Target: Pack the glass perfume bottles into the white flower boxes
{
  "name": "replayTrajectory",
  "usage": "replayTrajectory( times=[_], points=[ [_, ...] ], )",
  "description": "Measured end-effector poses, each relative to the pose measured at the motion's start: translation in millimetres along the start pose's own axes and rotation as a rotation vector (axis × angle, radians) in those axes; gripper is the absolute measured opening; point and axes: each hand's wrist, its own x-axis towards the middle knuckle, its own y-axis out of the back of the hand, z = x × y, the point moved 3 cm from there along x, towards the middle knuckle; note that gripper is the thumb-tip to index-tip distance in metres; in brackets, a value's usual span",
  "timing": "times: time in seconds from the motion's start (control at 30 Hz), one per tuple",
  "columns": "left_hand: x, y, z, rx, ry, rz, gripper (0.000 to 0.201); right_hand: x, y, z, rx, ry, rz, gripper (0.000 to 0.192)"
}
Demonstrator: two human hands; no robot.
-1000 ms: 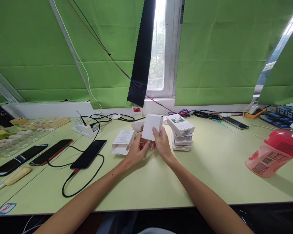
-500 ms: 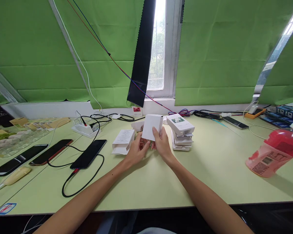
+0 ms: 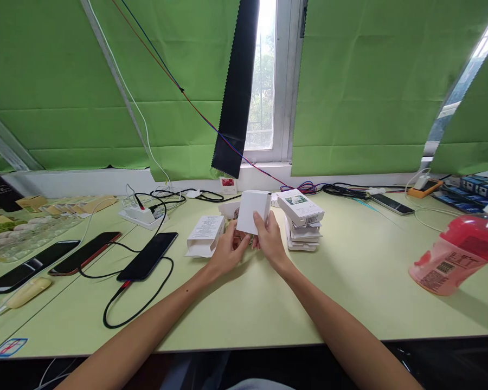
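Between my two hands is a stack of white cards (image 3: 252, 210), tilted up above the table, its plain white face toward me. My left hand (image 3: 229, 248) grips its lower left side, and my right hand (image 3: 270, 238) holds the right side with the thumb flat on the face. What the fingers do behind the stack is hidden. Just left of my left hand lies an open white carton (image 3: 205, 234) with small print, its open end facing me. Right of my right hand, a closed white box with a green picture (image 3: 300, 207) rests on a pile of white cartons (image 3: 303, 238).
Several phones (image 3: 148, 256) with cables lie to the left, near a white power strip (image 3: 140, 215). A red drink bottle (image 3: 451, 252) stands at the right. Black cables (image 3: 344, 190) run along the wall, and another phone (image 3: 391, 204) lies at the back right.
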Motion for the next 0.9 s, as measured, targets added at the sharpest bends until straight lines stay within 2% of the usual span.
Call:
replayTrajectory(
  times=[0.3, 0.57, 0.9],
  points=[
    [3.3, -0.9, -1.1, -0.024, -0.01, -0.003, 0.03, -2.4, -2.5, 1.1, -0.028, 0.007, -0.026, 0.032],
    [4.3, 0.4, -5.1, -0.006, -0.022, 0.009, 0.039, -5.6, -3.9, -3.9, -0.049, -0.014, -0.04, 0.031],
    [1.3, 3.9, 6.9, -0.025, -0.045, -0.046, 0.039, -2.9, -4.4, -0.2, 0.135, -0.109, -0.057, 0.03]
  ],
)
